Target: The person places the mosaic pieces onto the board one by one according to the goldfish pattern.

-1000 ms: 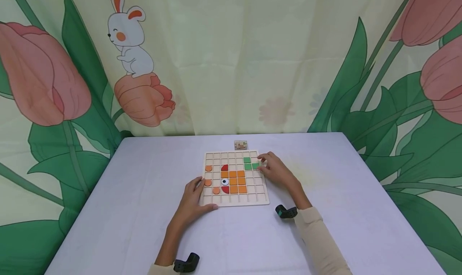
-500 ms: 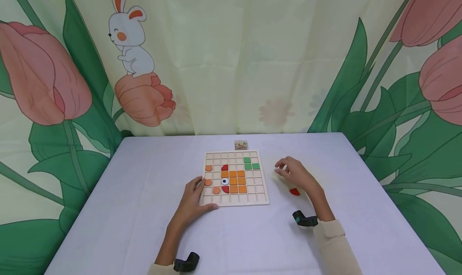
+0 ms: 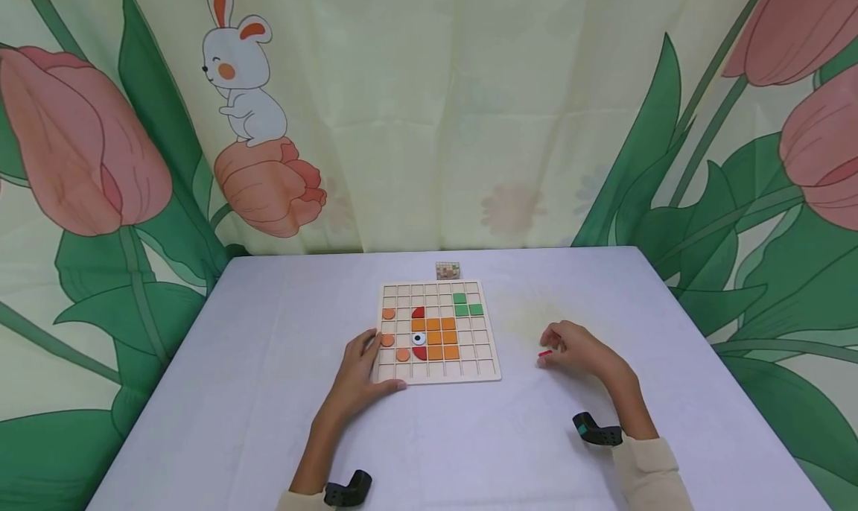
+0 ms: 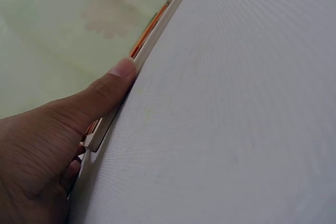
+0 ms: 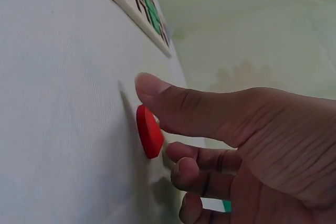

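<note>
My left hand (image 3: 358,369) holds the near left corner of a pale wooden grid board (image 3: 476,366), thumb along the front edge and fingers at the left side. In the left wrist view the thumb (image 4: 105,90) presses the board's edge (image 4: 160,32). Orange squares (image 3: 433,337), green squares (image 3: 462,309), orange discs (image 3: 388,313), red quarter-circles (image 3: 418,352) and a round eye piece (image 3: 418,338) sit in the grid. Right of the board, my right hand (image 3: 578,348) pinches a loose red quarter-circle piece (image 5: 149,132), which stands tilted by the thumb; the thumb partly hides the grip.
A small patterned block (image 3: 447,270) stands just behind the board. White cloth covers the table (image 3: 268,407), and a curtain printed with tulips and a rabbit hangs behind its back edge (image 3: 322,254). Black wrist cameras (image 3: 596,429) sit on both wrists.
My right hand has left the green squares at the board's right side, moved right and nearer, and taken hold of the red piece that lay flat on the cloth. The left hand stays put.
</note>
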A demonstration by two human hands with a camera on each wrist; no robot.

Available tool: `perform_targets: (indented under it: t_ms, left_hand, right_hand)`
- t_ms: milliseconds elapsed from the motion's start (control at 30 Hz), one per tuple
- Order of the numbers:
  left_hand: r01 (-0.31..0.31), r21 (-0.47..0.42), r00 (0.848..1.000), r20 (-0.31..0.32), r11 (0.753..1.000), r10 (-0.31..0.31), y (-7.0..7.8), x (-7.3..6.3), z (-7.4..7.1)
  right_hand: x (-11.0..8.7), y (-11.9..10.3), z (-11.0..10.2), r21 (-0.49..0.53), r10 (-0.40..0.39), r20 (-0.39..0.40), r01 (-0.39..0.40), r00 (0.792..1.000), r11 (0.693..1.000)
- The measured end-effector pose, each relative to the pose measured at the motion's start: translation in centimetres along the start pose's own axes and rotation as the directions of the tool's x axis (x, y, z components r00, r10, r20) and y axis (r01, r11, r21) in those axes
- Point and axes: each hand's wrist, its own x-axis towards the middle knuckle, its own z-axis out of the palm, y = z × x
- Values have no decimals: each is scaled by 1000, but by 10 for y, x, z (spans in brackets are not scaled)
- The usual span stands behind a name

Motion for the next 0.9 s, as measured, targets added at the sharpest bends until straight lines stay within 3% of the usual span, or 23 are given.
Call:
perform_targets:
  t_ms: [200, 433, 667, 900]
  left_hand:
    - [-21, -6, 1000, -8, 1000, 20, -1, 1, 0]
    - [-23, -1, 1000, -10, 1000, 23, -2, 4, 0]
    - [-8, -11, 1000, 9, 1000, 9, -2, 2, 1]
    - [-12, -2, 1000, -6, 1000, 12, -3, 1, 1]
  right_hand:
    - [-2, 4, 1, 19, -27, -10, 27, 1000, 999]
    - [4, 0, 8, 12, -156, -90, 158, 984, 987]
    - [9, 0, 15, -11, -73, -104, 72, 992, 997]
    - [15, -4, 23, -2, -109, -101, 109, 989, 994]
